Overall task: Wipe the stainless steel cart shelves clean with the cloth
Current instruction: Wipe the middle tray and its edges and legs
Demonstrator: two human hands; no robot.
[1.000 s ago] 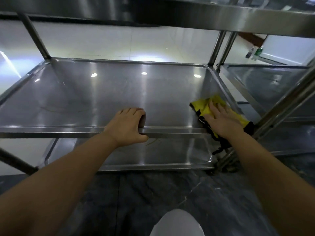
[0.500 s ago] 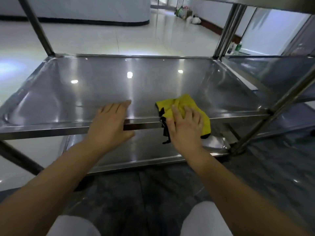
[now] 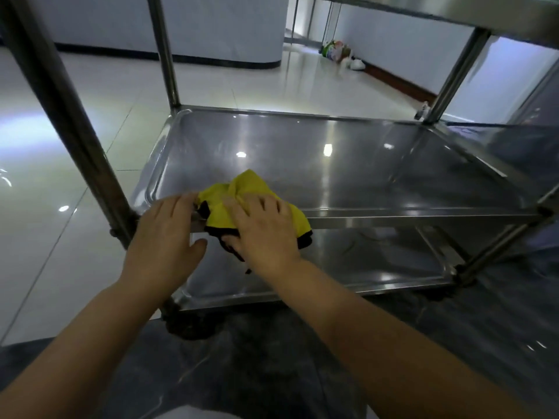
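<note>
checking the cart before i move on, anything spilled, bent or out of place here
Nothing stands out. The middle shelf looks flat and dry, showing only light reflections. The yellow cloth is bunched over its front rim under the right hand, with the left hand beside it. The bottom shelf holds nothing.

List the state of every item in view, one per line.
yellow cloth: crumpled, draped over the middle shelf's front rim
right hand: flat, pressing the cloth
left hand: open, on the rim
middle shelf: bare, shiny
bottom shelf: bare
</note>
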